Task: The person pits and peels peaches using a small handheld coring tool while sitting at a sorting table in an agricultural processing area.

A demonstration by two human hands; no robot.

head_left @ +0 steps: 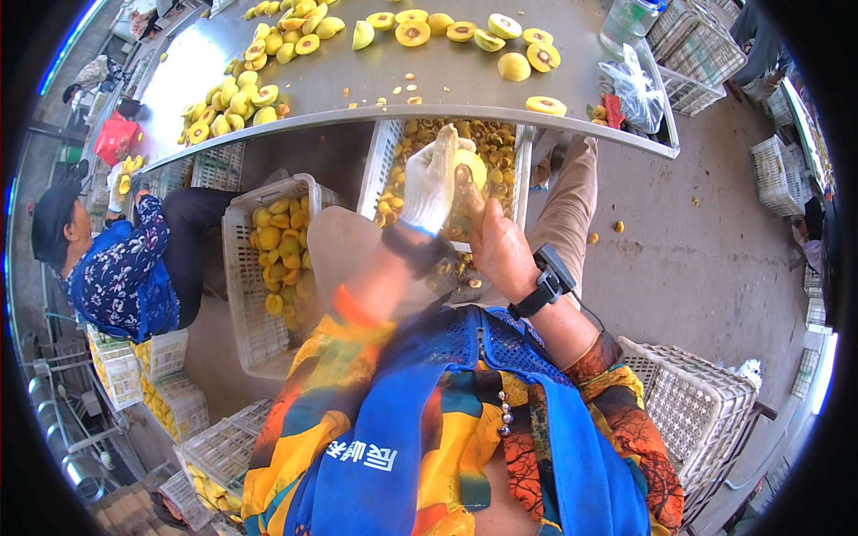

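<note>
My left hand [429,189], in a white knitted glove, is closed around a cut yellow peach half [471,168], its flat face turned toward my right hand. Bare, with a black strap at the wrist, my right hand [503,250] grips a short tool with a rounded, brownish end [466,193]. That end lies against or just in front of the peach; blur hides its exact kind and whether it touches. Both hands hover over a white plastic crate [376,170] holding many yellow-brown peach scraps, between my knees.
Peach halves [413,34] with pits showing lie on a metal table [393,67] ahead, heaped at its left. A crate of yellow peaches [284,237] stands left of my leg. A co-worker [125,259] sits farther left. Stacked crates [688,402] are at my right.
</note>
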